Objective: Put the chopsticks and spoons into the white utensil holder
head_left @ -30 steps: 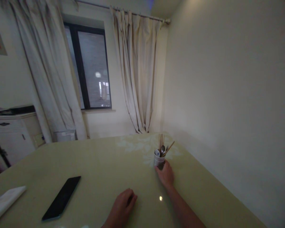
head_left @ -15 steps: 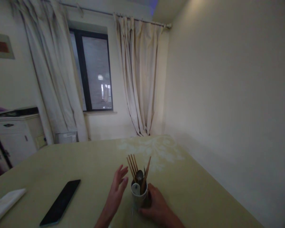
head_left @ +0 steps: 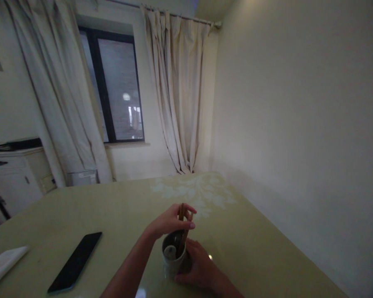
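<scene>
A pale utensil cup (head_left: 170, 265) stands on the yellow-green table (head_left: 255, 248) close in front of me. My right hand (head_left: 197, 267) wraps around its right side and holds it. Brown chopsticks (head_left: 183, 238) stick up out of the cup beside a spoon. My left hand (head_left: 172, 221) is over the cup's mouth with its fingers closed around the tops of the chopsticks.
A black phone (head_left: 76, 261) lies flat on the table to the left. A white folded cloth or paper (head_left: 4, 265) sits at the far left edge. A white cabinet (head_left: 10, 176), window and curtains (head_left: 177, 95) are behind; a bare wall runs along the right.
The cup was dragged from the far side of the table toward me by my right hand. My left hand rose from the table and closed on the chopsticks.
</scene>
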Tool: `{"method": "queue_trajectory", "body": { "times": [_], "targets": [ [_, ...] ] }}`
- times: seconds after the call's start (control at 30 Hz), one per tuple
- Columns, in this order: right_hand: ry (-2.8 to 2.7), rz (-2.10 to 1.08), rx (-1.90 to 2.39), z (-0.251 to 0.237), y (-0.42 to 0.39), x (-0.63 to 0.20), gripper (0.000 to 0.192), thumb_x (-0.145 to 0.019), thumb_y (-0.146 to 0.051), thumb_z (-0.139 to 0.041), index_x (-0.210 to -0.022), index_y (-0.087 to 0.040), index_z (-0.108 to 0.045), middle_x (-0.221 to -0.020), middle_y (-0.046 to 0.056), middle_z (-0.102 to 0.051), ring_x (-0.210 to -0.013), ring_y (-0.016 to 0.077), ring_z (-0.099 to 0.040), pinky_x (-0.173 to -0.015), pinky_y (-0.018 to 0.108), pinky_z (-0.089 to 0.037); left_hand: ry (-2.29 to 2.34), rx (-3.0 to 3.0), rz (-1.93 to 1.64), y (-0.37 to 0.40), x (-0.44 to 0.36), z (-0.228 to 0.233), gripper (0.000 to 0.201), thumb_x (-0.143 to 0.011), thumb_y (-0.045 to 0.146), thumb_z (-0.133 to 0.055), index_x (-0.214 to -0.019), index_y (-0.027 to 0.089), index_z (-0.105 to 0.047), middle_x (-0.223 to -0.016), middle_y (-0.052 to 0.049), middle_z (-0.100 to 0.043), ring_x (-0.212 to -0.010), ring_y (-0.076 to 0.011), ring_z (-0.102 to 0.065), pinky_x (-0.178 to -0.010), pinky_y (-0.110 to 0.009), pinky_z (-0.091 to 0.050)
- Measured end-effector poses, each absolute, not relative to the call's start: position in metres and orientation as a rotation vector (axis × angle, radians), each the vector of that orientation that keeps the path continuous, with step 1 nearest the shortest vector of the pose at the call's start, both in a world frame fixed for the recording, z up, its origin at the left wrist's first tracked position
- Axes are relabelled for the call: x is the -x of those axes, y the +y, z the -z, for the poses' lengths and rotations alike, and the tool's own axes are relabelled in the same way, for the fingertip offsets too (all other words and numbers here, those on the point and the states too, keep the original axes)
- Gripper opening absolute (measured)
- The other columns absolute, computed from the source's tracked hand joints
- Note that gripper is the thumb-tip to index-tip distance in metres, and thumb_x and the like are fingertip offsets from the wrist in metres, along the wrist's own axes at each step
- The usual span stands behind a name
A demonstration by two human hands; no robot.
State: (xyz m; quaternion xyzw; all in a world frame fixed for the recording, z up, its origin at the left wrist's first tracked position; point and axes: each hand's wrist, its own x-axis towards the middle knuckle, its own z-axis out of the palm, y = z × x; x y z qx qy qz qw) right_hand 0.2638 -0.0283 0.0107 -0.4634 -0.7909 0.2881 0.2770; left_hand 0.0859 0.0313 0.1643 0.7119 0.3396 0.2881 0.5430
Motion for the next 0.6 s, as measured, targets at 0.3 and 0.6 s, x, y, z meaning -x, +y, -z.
{"method": "queue_trajectory", "body": {
  "times": [0.3,0.6],
  "targets": [
    [-2.124,-0.791,1.179,-0.006,-0.026,-0.265,0.094,-0.054,-0.041,-0.099,-0.141,-0.026,-0.066,-0.146,0.012,-0.066,-0.133,0.0403,-0.058,-0.117,0.049,-0.039,0.845,-1.862,-0.91,0.018,-0.092,-0.17,0.067,-0.099,0.076,-0.043,-0.082,0.018,-0.072,-0.072,-0.002,-0.069,-0.072,-0.016,-0.065,-0.071,-0.027,-0.052],
    [-2.082,-0.829,1.215,-0.017,-0.03,-0.264,0.088,-0.056,-0.04,-0.098,-0.137,-0.025,-0.068,-0.143,0.013,-0.068,-0.13,0.0403,-0.06,-0.116,0.051,-0.041,0.734,-1.549,-1.489,0.005,-0.065,-0.229,0.052,-0.099,0.068,-0.055,-0.079,0.021,-0.058,-0.065,0.004,-0.062,-0.075,-0.0171,-0.075,-0.081,-0.032,-0.062]
  ]
}}
